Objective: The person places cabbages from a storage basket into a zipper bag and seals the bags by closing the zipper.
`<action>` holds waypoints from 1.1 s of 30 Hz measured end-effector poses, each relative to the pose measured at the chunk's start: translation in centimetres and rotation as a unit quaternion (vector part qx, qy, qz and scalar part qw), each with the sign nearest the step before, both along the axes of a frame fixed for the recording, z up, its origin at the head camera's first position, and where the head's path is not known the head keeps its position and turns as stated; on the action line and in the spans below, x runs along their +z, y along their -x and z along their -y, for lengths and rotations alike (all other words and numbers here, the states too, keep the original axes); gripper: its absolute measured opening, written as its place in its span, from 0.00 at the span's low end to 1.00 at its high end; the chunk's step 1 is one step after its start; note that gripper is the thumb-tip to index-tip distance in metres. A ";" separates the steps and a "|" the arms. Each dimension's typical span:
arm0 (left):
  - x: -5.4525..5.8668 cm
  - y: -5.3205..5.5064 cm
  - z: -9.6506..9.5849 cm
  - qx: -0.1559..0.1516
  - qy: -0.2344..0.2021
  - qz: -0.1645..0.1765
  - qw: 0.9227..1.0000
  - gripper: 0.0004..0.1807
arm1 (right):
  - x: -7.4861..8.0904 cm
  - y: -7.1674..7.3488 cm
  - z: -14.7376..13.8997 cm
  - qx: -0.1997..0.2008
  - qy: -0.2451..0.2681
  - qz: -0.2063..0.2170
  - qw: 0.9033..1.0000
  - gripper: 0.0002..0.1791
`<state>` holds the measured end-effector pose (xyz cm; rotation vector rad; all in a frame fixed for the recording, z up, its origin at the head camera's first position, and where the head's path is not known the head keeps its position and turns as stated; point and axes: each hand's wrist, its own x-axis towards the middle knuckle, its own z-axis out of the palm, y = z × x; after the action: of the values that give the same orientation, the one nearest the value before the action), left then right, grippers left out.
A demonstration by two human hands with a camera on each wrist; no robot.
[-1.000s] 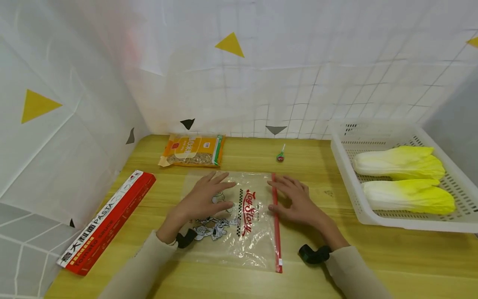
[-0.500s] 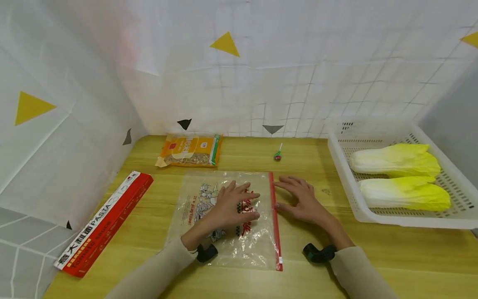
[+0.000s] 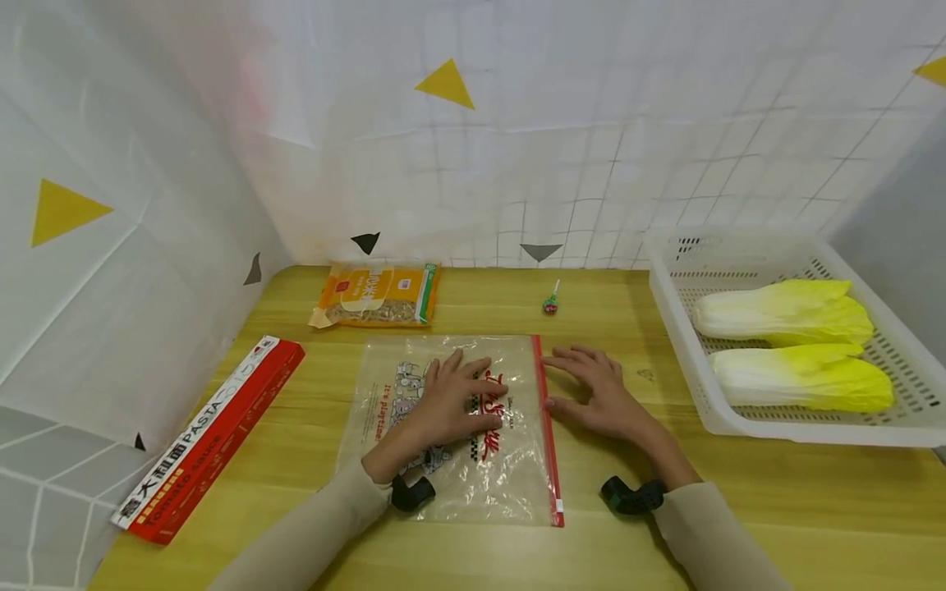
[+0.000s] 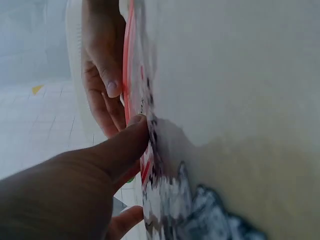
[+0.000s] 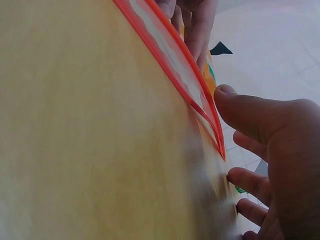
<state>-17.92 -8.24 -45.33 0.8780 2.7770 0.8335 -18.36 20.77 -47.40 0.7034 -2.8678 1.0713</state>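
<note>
A clear zip bag (image 3: pixel 488 492) with red lettering and cartoon figures lies flat in the middle of the table, its red zip edge (image 3: pixel 550 460) on the right. My left hand (image 3: pixel 454 402) rests on the bag over the printing, fingers spread and thumb pointing right. My right hand (image 3: pixel 594 394) is beside the zip edge, fingers loosely bent and the thumb tip close to the red strip. In the right wrist view the two red strips (image 5: pixel 167 55) stand apart, so the bag's mouth gapes. Neither hand grips anything.
An orange bag of grain (image 3: pixel 377 295) and a lollipop (image 3: pixel 550 304) lie at the back of the table. A red pasta box (image 3: pixel 214 443) lies slanted on the left. On the right a white basket (image 3: pixel 683 361) holds two napa cabbages (image 3: pixel 801 377).
My left hand has slid right across the bag from its left part to near the lettering, then settled lower onto it. The right hand has barely moved.
</note>
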 end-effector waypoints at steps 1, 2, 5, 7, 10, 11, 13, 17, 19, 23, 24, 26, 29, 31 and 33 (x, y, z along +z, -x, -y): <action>-0.1 0.1 0.0 0.002 -0.006 -0.004 1.000 0.22 | 0.0 0.0 0.0 0.000 0.001 0.001 1.000 0.35; -0.1 0.2 0.0 0.004 -0.010 -0.007 1.000 0.21 | 0.0 0.1 -0.1 0.000 0.002 0.002 1.000 0.35; -0.4 0.4 0.1 0.012 -0.022 -0.020 0.999 0.18 | 0.0 0.2 -0.1 -0.001 0.005 0.001 1.000 0.35; -0.5 0.5 0.1 0.019 -0.031 -0.029 0.999 0.19 | -0.1 0.2 -0.1 -0.001 0.008 -0.001 1.000 0.35; -0.5 0.7 0.0 0.033 -0.044 -0.037 0.998 0.21 | -0.2 0.2 -0.1 -0.001 0.011 -0.003 1.000 0.35; -0.5 0.8 0.0 0.037 -0.045 -0.041 0.997 0.22 | -0.2 0.3 -0.1 -0.001 0.013 -0.004 1.000 0.35; -0.4 1.0 -0.2 0.049 -0.044 -0.047 0.997 0.22 | -0.2 0.2 -0.1 0.000 0.014 -0.004 1.000 0.35; -0.1 1.7 -0.4 0.068 -0.027 -0.059 0.996 0.18 | -0.2 0.2 0.0 0.002 0.015 -0.007 1.000 0.34; 0.0 2.0 -0.5 0.076 -0.018 -0.051 0.996 0.18 | -0.1 0.2 0.0 0.004 0.015 -0.010 1.000 0.34; -0.1 2.4 -0.6 0.092 -0.009 -0.034 0.995 0.16 | -0.2 0.2 0.0 0.004 0.019 -0.014 1.000 0.34; -0.1 2.5 -0.6 0.098 -0.009 -0.029 0.995 0.15 | -0.2 0.2 0.0 0.003 0.021 -0.015 1.000 0.33; -0.3 2.7 -0.7 0.110 -0.014 -0.029 0.993 0.14 | -0.3 0.2 -0.1 0.002 0.025 -0.017 1.000 0.30; -0.7 3.0 -0.7 0.127 -0.019 -0.030 0.991 0.13 | -0.4 0.1 -0.3 0.002 0.034 -0.022 0.999 0.24; -0.8 3.1 -0.8 0.133 -0.024 -0.034 0.990 0.11 | -0.5 0.1 -0.4 0.004 0.037 -0.025 0.999 0.20; -0.8 3.2 -0.8 0.138 -0.030 -0.037 0.989 0.10 | -0.6 0.1 -0.4 0.005 0.040 -0.030 0.999 0.18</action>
<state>-21.09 -7.44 -46.17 0.5480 2.9991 0.9450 -18.49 21.15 -48.01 0.7316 -2.7576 1.1396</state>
